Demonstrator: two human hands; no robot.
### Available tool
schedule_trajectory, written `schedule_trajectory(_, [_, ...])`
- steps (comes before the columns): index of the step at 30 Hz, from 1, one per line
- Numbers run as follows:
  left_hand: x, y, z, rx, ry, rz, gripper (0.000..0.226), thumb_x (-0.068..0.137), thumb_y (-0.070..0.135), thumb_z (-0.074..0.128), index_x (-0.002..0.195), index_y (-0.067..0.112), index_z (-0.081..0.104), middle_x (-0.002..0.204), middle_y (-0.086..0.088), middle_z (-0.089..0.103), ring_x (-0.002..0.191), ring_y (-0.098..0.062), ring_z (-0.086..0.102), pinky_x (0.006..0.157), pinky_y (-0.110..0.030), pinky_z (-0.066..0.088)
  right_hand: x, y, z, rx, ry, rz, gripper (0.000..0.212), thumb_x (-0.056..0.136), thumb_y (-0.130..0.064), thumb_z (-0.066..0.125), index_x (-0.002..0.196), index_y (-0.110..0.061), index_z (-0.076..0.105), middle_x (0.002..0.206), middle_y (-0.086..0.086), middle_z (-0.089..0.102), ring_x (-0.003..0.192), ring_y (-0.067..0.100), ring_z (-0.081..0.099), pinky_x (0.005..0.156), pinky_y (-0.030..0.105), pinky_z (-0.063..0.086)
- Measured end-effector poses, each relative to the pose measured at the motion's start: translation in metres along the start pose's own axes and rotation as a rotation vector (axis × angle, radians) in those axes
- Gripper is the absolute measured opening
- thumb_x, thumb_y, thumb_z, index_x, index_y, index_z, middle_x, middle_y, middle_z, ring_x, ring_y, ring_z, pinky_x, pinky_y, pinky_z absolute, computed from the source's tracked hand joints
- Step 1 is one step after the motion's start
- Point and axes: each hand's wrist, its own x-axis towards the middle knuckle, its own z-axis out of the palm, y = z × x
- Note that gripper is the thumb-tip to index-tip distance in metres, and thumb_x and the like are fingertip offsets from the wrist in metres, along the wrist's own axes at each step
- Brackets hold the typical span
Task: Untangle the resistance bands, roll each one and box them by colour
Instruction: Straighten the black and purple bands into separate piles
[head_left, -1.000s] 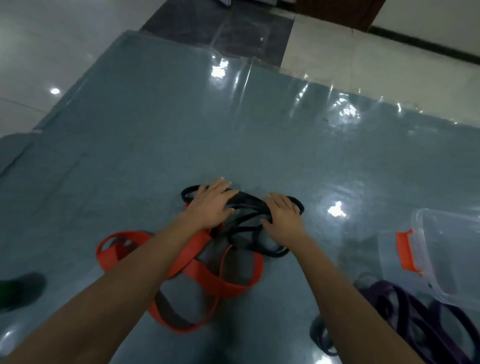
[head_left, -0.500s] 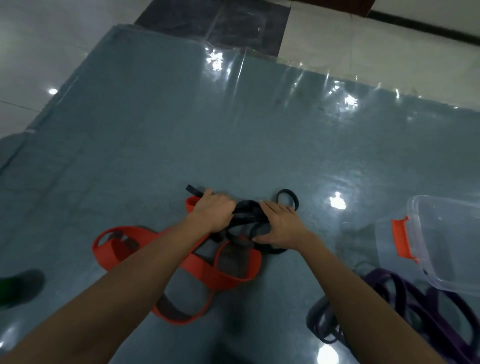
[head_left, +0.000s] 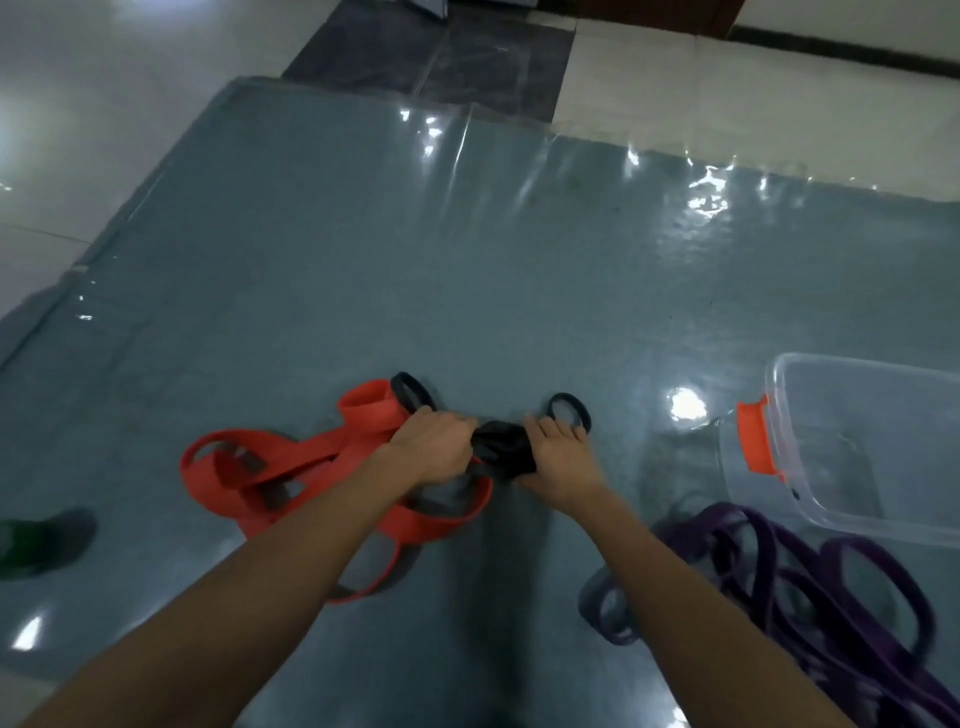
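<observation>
— What lies farthest left of the hands?
— A dark object (head_left: 44, 540) at the edge of the grey-blue mat (head_left: 467, 260), too dim to name. Between it and the left hand sprawls the orange band (head_left: 270, 467), its wide loops lying flat. One loop runs under the left forearm, and another stands up just beyond the knuckles.
— And the left hand itself?
— The left hand (head_left: 434, 447) has its fingers curled round the black band (head_left: 501, 452). A small black loop pokes out just past its knuckles, against the orange.
— Where is the rest of the black band?
— Bunched into a tight wad between the two hands and touching both. The right hand (head_left: 558, 457) holds the wad's right end on its thumb side with its fingers laid forward. A second black loop sticks out beyond its fingertips.
— What sits right of the right hand?
— A clear plastic box (head_left: 779, 374) with an orange latch (head_left: 756, 439), well apart from the hand; nothing shows inside it. Nearer the person, beside the right forearm, lies a heap of purple bands (head_left: 831, 587), its far edge just beside the box.
</observation>
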Motion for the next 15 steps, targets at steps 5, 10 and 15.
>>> schedule_trajectory(5, [-0.017,0.022,0.009,-0.073,-0.002,-0.048,0.053,0.093,0.066,0.048,0.113,0.018,0.058,0.115,-0.008,0.069,0.103,-0.031,0.065,0.078,-0.040,0.037,-0.005,0.004,-0.015,0.067,0.031,-0.037,0.032,0.085,-0.035,0.064,0.108,-0.014,0.068,0.112,0.009,0.066,0.114,0.030,0.056,0.101,0.040,0.036])
schedule_trajectory(10, [-0.023,0.046,-0.033,-0.097,0.222,-0.079,0.049,0.084,0.059,0.064,0.111,0.018,0.057,0.113,-0.005,0.069,0.104,-0.029,0.064,0.082,-0.040,0.043,-0.022,0.023,-0.061,0.251,0.257,-0.015,0.021,0.084,-0.022,0.065,0.097,-0.007,0.071,0.098,0.017,0.068,0.098,0.036,0.061,0.083,0.039,0.049])
schedule_trajectory(15, [-0.028,0.072,-0.081,-0.176,0.388,-0.067,0.035,0.079,0.032,0.068,0.107,0.015,0.057,0.106,-0.006,0.067,0.097,-0.031,0.063,0.079,-0.040,0.047,-0.055,0.031,-0.102,0.105,0.514,0.025,0.014,0.082,-0.029,0.066,0.084,-0.016,0.072,0.083,0.005,0.067,0.095,0.029,0.059,0.086,0.039,0.033])
